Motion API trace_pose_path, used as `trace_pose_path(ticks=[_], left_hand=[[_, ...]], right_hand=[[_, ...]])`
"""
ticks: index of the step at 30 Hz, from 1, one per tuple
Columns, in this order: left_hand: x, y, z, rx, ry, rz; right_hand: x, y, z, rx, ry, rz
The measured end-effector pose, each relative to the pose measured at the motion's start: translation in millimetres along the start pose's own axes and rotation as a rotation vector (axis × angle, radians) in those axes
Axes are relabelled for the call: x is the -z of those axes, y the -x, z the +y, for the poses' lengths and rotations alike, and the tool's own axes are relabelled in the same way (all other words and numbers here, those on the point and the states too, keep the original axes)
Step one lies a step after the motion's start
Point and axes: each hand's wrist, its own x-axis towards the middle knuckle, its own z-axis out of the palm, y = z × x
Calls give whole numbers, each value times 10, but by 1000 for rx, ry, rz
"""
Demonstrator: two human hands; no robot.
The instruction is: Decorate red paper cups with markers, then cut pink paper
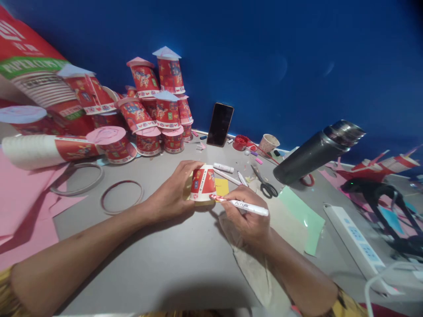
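My left hand (173, 191) is wrapped round an upside-down red paper cup (203, 182) that stands on a yellow paper piece (222, 186) on the grey table. My right hand (246, 213) grips a white acrylic marker (246, 205), its tip touching the cup's rim at the bottom right. Both forearms reach in from the lower edge.
A pile of red paper cups (155, 110) with paper lids stands at the back left, with cut rings (121, 196) in front. A phone (220, 124) leans on the blue wall. Scissors (264, 182), loose markers (224, 167), a dark flask (315, 152), green paper (302, 215), a power strip (353, 240) lie to the right.
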Motion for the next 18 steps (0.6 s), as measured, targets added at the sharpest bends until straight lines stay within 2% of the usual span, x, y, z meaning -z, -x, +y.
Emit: trace_pose_path(ticks=[18], left_hand=[[-13, 10, -53, -47, -4, 17]], right_hand=[[0, 5, 8, 4, 16, 1]])
